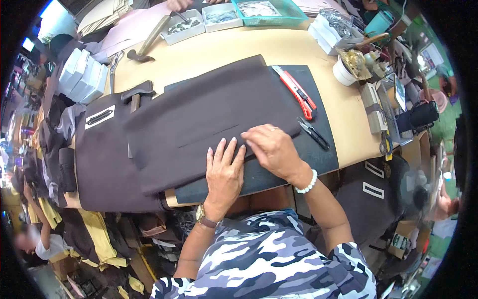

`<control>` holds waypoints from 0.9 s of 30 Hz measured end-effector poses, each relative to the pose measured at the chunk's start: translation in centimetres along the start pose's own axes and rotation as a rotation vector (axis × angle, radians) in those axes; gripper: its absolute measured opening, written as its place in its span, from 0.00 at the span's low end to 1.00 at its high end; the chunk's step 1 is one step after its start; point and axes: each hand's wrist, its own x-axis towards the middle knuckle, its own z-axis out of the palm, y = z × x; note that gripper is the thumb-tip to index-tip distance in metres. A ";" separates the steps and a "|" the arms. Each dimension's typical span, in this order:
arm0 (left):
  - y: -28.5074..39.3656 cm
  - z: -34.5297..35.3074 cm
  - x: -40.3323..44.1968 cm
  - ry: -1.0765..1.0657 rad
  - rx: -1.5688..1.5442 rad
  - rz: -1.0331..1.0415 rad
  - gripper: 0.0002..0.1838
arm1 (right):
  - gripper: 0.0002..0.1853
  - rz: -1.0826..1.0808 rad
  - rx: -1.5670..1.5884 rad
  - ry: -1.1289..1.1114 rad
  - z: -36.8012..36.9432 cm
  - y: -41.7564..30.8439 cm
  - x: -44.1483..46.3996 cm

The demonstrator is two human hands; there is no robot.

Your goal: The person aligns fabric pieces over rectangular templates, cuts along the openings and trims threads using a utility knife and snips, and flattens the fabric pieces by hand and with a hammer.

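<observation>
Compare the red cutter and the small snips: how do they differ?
The red cutter is longer and bulkier; the snips are smaller and mostly black. The cutter has one straight body, the snips two slim arms. Both lie on the dark mat.

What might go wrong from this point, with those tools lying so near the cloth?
The red utility knife lies by the edge of the dark cloth, blade end away from the person; a sideways sweep of the right hand might knock it or catch the fabric.

The small black snips sit close to that hand, so a careless reach could nick the skin or snag the cloth.
</observation>
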 end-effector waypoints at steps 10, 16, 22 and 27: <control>0.1 -0.1 0.2 -0.009 0.015 0.005 0.18 | 0.19 -0.207 -0.125 -0.214 2.8 1.8 2.1; 0.8 -0.9 -0.3 -0.045 0.035 0.041 0.17 | 0.21 -0.204 -0.279 -0.180 4.1 4.5 6.1; 1.0 -2.6 0.4 -0.084 -0.116 0.084 0.19 | 0.15 -0.163 -0.224 -0.077 2.6 5.4 7.4; -3.3 -4.9 2.0 0.026 -0.135 0.034 0.16 | 0.08 -0.126 -0.069 -0.067 0.5 2.7 5.8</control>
